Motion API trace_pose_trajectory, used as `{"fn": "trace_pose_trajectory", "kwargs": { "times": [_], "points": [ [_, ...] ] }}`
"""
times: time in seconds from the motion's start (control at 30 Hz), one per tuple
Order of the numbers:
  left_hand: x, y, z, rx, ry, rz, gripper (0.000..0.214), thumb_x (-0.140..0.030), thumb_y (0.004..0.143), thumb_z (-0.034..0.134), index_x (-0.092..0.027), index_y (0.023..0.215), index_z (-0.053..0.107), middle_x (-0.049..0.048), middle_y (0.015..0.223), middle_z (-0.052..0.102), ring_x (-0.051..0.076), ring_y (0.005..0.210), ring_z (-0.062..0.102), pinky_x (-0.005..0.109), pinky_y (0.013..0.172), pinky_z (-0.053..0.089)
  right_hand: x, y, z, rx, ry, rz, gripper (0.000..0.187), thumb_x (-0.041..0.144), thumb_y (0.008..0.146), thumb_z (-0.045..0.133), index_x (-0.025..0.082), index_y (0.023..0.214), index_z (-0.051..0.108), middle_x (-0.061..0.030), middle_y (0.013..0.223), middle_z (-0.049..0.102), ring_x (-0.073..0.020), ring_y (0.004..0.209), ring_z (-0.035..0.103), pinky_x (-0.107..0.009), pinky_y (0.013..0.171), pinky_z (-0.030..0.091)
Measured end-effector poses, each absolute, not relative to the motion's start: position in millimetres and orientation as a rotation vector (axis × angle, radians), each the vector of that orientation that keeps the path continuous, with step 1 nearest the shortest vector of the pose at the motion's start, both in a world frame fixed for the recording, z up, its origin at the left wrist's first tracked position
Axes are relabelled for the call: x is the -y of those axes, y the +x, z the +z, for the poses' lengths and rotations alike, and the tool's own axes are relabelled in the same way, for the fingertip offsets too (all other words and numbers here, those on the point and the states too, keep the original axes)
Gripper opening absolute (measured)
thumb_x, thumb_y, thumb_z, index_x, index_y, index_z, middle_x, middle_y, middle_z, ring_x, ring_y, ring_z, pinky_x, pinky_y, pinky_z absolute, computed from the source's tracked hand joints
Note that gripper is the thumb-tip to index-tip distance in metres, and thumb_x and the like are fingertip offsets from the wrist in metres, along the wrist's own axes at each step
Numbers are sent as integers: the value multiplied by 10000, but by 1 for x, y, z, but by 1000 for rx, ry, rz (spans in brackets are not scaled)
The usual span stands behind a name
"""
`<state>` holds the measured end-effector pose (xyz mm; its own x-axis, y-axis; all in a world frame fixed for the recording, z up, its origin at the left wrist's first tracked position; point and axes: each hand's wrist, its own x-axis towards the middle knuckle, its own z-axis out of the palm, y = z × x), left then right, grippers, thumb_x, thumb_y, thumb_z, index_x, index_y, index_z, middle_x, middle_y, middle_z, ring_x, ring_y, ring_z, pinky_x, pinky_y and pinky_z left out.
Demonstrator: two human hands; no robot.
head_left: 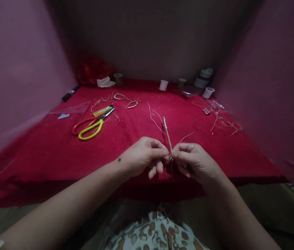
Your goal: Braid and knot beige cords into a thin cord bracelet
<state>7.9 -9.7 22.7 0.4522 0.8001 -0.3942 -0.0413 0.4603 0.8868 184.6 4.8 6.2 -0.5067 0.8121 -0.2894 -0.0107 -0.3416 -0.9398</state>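
My left hand (pixel 144 156) and my right hand (pixel 192 161) meet over the front edge of a red cloth-covered table (pixel 45 152). Both pinch a thin knotted cord piece (pixel 167 133) that stands up and leans away from me, with pale beads near its top. Loose cord ends trail from it onto the cloth, and more strands hang down below my fingers. My fingers are closed on the cord at its lower end.
Scissors with red and yellow handles (pixel 91 126) lie at the left, beside a yellow strip (pixel 102 111) and a clear plastic triangle (pixel 71 108). Beaded bracelets (pixel 127 100) lie further back. Small spools and cups (pixel 164 85) line the back edge; cord scraps (pixel 222 119) lie right.
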Motion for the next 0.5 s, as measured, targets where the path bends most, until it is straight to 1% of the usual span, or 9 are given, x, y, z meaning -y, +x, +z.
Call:
{"fn": "trace_pose_trajectory", "kwargs": {
  "times": [0.07, 0.17, 0.27, 0.37, 0.5],
  "points": [
    [13, 10, 16, -897, 918, 596, 151, -253, 753, 592, -102, 743, 590, 13, 436, 574, 80, 280, 458, 163, 291, 342, -4, 184, 7, 1369, -1123, 1875, 203, 300, 745, 637, 142, 641, 563, 47, 394, 469, -35, 273, 325, -151, 271, 151],
    [14, 13, 14, -910, 911, 602, 95, -184, 735, 590, -99, 696, 575, 8, 449, 573, 75, 290, 468, 160, 295, 364, -2, 183, 8, 1391, -1162, 1852, 220, 317, 740, 636, 147, 632, 548, 42, 391, 484, -33, 270, 306, -150, 270, 150],
    [17, 16, 17, -963, 897, 644, 75, -133, 726, 575, -112, 662, 543, 2, 501, 585, 76, 326, 499, 158, 291, 376, -1, 183, 9, 1401, -1178, 1844, 221, 325, 752, 624, 153, 641, 540, 51, 361, 465, -33, 264, 299, -146, 273, 149],
    [20, 17, 19, -1000, 918, 668, 85, -139, 727, 584, -118, 664, 531, 2, 542, 592, 78, 350, 518, 152, 284, 374, 0, 183, 8, 1407, -1177, 1842, 217, 319, 763, 616, 159, 639, 535, 58, 335, 451, -35, 257, 296, -144, 273, 149],
    [22, 16, 19, -1018, 926, 688, 84, -158, 737, 584, -113, 690, 531, 19, 603, 613, 74, 353, 522, 147, 276, 367, 0, 184, 8, 1393, -1163, 1848, 209, 310, 767, 614, 165, 641, 530, 60, 346, 469, -34, 259, 299, -142, 270, 156]
  ]
}}
